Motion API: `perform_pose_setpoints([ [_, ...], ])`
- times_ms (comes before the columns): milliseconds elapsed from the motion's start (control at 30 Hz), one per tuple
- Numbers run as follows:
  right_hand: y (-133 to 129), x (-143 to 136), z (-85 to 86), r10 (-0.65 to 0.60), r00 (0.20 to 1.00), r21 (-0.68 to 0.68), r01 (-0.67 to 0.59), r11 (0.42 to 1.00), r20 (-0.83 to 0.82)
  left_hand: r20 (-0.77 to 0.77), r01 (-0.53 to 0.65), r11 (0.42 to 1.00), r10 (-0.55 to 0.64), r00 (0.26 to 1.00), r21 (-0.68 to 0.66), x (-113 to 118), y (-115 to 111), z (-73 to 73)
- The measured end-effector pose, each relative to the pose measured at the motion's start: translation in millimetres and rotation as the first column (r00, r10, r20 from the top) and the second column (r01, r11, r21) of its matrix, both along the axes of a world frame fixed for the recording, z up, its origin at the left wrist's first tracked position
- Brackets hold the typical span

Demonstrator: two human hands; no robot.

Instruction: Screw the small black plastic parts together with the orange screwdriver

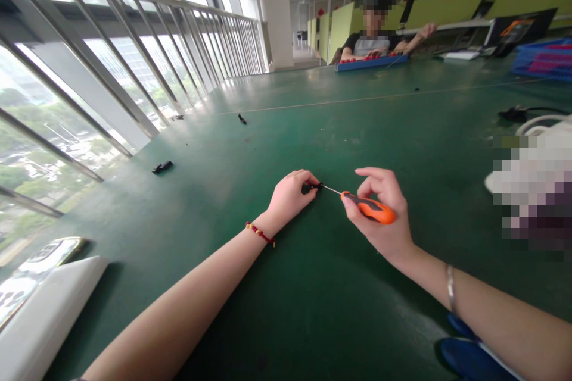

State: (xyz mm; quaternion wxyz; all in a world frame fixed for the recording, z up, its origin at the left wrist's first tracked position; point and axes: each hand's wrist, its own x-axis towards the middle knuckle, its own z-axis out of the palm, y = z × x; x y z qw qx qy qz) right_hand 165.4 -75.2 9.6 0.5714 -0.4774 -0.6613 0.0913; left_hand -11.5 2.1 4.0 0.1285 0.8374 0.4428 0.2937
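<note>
Screwdriver (378, 209) with an orange and grey handle is gripped in the right hand (395, 237), pointing left to a small black part (315, 186) that the left hand (290, 193) pinches, near the middle of the green table (250, 161); whether the screwdriver touches that part is too small to tell. Two black pieces (162, 167) lie well apart farther left, and a white box (58, 309) is at the near left. At the far side a person (361, 44) sits behind a blue tray (375, 63) of red things (348, 61), with a blue basket (543, 59) at the far right
</note>
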Motion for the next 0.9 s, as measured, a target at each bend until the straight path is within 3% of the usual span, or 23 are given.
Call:
perform_pose_setpoints([
  [100,-1.7,-0.4,0.1,-0.001,0.998,-0.034,0.003,0.999,0.057,0.008,0.006,1.0,-0.006,1.0,-0.008,-0.1,0.4,-0.5],
  [300,1.3,-2.0,-1.6,-0.024,0.997,0.097,0.031,0.995,-0.074,0.01,0.005,1.0,-0.005,1.0,-0.02,-0.3,0.3,-0.4],
  [500,-0.6,-1.5,0.9,-0.007,0.995,0.002,0.007,1.0,0.096,0.018,0.015,1.0,-0.014,1.0,-0.01,0.1,0.0,-0.2],
  [700,2.0,-0.7,-3.2,-0.047,0.998,0.047,0.048,0.998,-0.041,0.008,0.012,1.0,-0.011,1.0,-0.014,0.4,0.0,1.3],
  [900,-1.9,-1.8,0.5,0.003,0.996,-0.024,-0.001,1.0,0.093,0.012,0.016,1.0,-0.016,1.0,-0.004,0.0,0.7,-0.5],
])
